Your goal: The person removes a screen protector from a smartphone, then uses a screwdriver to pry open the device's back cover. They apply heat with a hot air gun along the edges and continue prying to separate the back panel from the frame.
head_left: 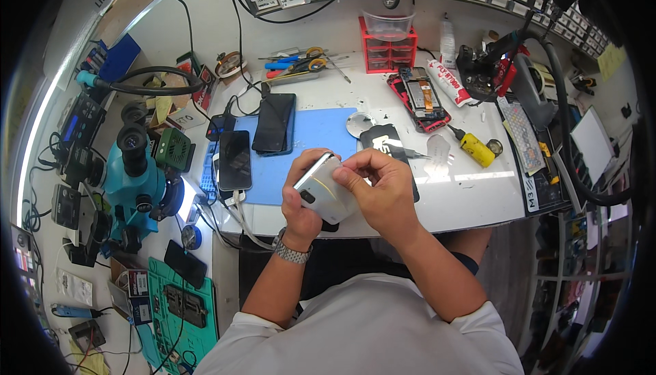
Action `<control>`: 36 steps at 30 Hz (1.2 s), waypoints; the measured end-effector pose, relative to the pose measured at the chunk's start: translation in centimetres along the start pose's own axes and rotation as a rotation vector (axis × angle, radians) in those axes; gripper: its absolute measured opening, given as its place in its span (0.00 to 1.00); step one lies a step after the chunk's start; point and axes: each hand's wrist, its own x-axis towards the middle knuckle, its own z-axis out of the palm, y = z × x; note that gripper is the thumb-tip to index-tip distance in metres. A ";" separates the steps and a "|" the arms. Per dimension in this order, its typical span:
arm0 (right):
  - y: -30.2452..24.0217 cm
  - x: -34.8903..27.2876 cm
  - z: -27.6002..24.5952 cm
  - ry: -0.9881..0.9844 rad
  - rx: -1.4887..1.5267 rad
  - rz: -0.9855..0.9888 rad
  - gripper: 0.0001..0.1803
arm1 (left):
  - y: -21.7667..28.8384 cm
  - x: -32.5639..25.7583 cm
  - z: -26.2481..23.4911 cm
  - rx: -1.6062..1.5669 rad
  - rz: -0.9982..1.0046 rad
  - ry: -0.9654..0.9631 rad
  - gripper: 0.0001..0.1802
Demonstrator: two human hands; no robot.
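Observation:
A silvery-white smartphone [326, 201] is tilted above the front edge of the bench, its back with a dark camera block facing up. My left hand [301, 216] wraps round the phone's left side, with a metal-band watch on that wrist. At the phone's upper right edge, the thumb and forefinger of my right hand [384, 187] are pinched together, the thumb against the back. Whether something thin sits between those fingertips is hidden. Behind the hands lies a blue mat [321, 126], bearing a dark phone [275, 122]. Another black phone [236, 160] rests at the mat's left.
An opened red phone [420, 98] and a yellow bottle [476, 149] lie to the right. Red drawers [388, 50] stand at the back near pliers and tweezers [301, 63]. A teal microscope [133, 180] occupies the left, above a green mat [205, 307]. Cables run beside the phones.

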 end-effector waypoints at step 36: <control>-0.1 0.3 0.7 0.017 -0.142 0.048 0.05 | -0.1 0.0 -0.4 -0.073 -0.113 0.116 0.53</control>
